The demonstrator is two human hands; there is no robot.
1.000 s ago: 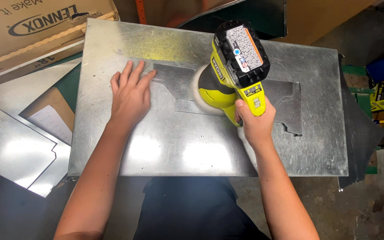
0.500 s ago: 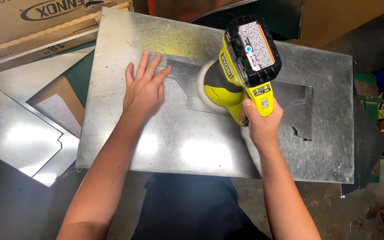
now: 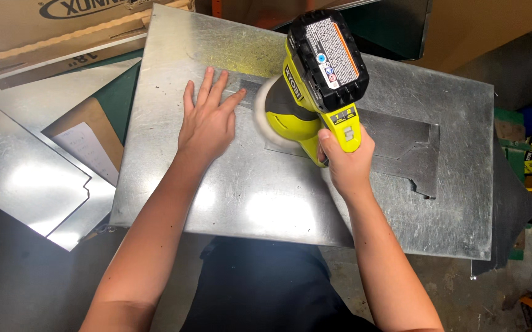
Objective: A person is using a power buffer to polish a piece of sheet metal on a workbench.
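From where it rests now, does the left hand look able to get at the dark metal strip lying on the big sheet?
Probably yes. The left hand lies flat on the big sheet, fingertips already at the near end of the dark strip. The polisher in the right hand covers the strip's middle, so only that end looks free.

Cluttered workshop floor, bright overhead glare.
Dusty concrete floor [image 3: 20, 283], cardboard boxes [image 3: 44, 31] top left, loose metal offcuts [image 3: 26, 178] left.

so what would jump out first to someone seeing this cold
The lime-green cordless polisher near top centre, gripped by the right hand, its pad pressed on a dull narrow metal strip. That strip lies on a big shiny metal sheet, where the left hand lies flat, fingers spread. More cut sheet pieces lie at left.
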